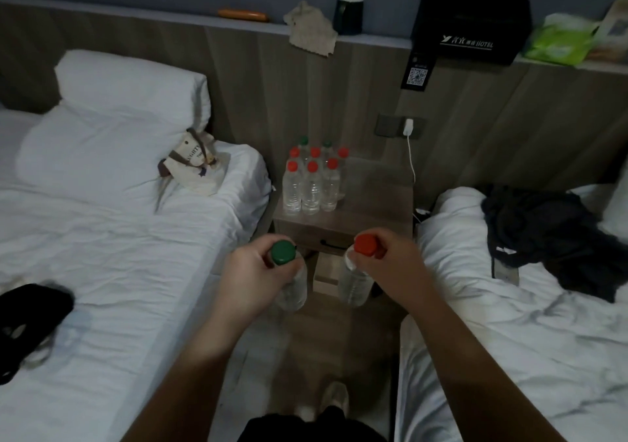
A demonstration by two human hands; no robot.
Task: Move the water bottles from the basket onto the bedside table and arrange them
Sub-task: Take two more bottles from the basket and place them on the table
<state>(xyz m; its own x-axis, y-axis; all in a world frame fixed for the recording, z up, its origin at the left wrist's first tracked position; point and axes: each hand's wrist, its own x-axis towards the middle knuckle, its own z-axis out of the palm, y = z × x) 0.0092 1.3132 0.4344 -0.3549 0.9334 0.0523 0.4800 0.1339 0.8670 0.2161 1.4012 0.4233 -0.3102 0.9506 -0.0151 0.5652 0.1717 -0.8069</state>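
Note:
My left hand [253, 273] grips a clear water bottle with a green cap [283, 253] by its neck. My right hand [390, 261] grips a second clear bottle with a red cap [365, 244] the same way. Both bottles hang upright in the aisle, just in front of the wooden bedside table [370, 203]. Several water bottles [312, 183] stand in tight rows on the table's left half, most red-capped, two green-capped at the back. No basket is in view.
White beds flank the aisle: the left bed [119, 237] carries a small canvas bag [193, 166] and a black item [30, 309]; the right bed [509, 322] holds dark clothing [550, 234]. A white charger cable [411, 156] hangs behind the table's bare right half.

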